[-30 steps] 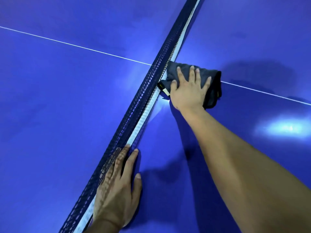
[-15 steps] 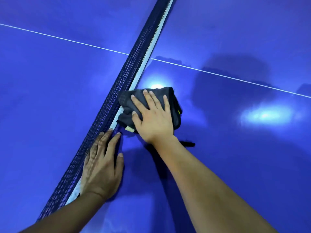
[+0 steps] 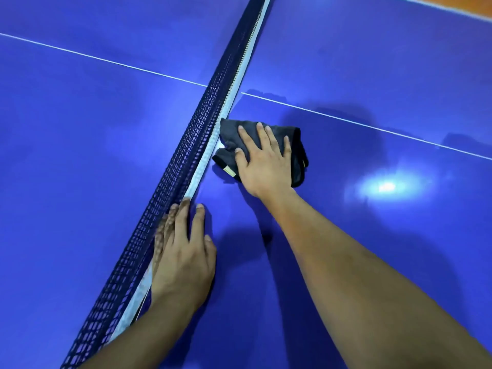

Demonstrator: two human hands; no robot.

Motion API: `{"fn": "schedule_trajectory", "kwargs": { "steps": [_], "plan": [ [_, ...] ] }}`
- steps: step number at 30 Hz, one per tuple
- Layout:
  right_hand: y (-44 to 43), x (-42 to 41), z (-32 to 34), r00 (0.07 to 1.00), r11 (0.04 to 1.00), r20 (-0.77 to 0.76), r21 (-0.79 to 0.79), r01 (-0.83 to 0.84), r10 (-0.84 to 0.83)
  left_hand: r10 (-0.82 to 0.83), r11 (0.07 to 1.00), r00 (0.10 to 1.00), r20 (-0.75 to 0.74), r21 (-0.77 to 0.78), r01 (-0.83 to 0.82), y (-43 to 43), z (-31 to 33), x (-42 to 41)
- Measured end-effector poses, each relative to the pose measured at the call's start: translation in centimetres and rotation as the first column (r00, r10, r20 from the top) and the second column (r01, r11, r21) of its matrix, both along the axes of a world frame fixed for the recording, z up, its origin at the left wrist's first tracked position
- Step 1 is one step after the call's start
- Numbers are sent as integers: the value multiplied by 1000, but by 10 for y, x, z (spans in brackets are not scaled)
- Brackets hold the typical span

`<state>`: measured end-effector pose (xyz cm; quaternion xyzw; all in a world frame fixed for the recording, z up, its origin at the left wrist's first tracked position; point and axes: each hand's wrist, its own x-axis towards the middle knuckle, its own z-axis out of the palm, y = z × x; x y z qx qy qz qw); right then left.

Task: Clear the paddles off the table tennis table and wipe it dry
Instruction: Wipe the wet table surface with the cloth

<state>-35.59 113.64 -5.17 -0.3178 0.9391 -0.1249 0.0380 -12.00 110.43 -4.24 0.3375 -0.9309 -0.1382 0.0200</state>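
Your right hand (image 3: 263,162), fingers spread, presses the dark cloth (image 3: 229,133) beside the net (image 3: 191,145) to wipe; your left hand (image 3: 183,253) braces flat on the worktop (image 3: 359,249).

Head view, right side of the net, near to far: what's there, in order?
left hand → right hand pressing the dark cloth → white centre line → far table edge
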Motion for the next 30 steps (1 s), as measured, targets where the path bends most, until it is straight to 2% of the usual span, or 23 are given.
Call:
{"fn": "schedule_trajectory", "kwargs": {
  "steps": [2, 4, 9, 11, 15, 19, 23, 26, 30],
  "plan": [
    [-11, -12, 2, 999, 1000, 34, 15, 7, -8, -20, 997, 999, -40, -71, 17, 5, 4, -3],
    [-25, -26, 6, 998, 1000, 65, 11, 18, -18, -118, 987, 990, -78, -115, 108, 13, 6, -4],
    [-40, -48, 4, 999, 999, 24, 23, -24, 23, -377, 925, 907, -185, -117, 361, 50, 0, -18],
    [-41, -50, 2, 999, 1000, 26, 12, -29, 29, -395, 918, 900, -186, -118, 379, 73, -6, -26],
    [-22, -55, 0, 998, 999, 48, -21, -40, 41, -329, 944, 918, -223, -112, 311, 117, -9, -46],
    [45, -88, -2, 999, 999, 31, -16, 39, -38, -270, 961, 948, -169, -102, 255, 140, -12, -65],
    [149, -142, 0, 986, 986, 0, 6, 164, -164, -224, 974, 966, -126, -75, 216, 144, -7, -70],
    [232, -171, -3, 960, 960, -48, 12, 278, -277, -197, 979, 977, -84, -62, 192, 147, -5, -70],
    [339, -202, -3, 903, 902, -10, 43, 430, -430, -177, 984, 982, -66, -43, 175, 149, -5, -68]
  ]
}}
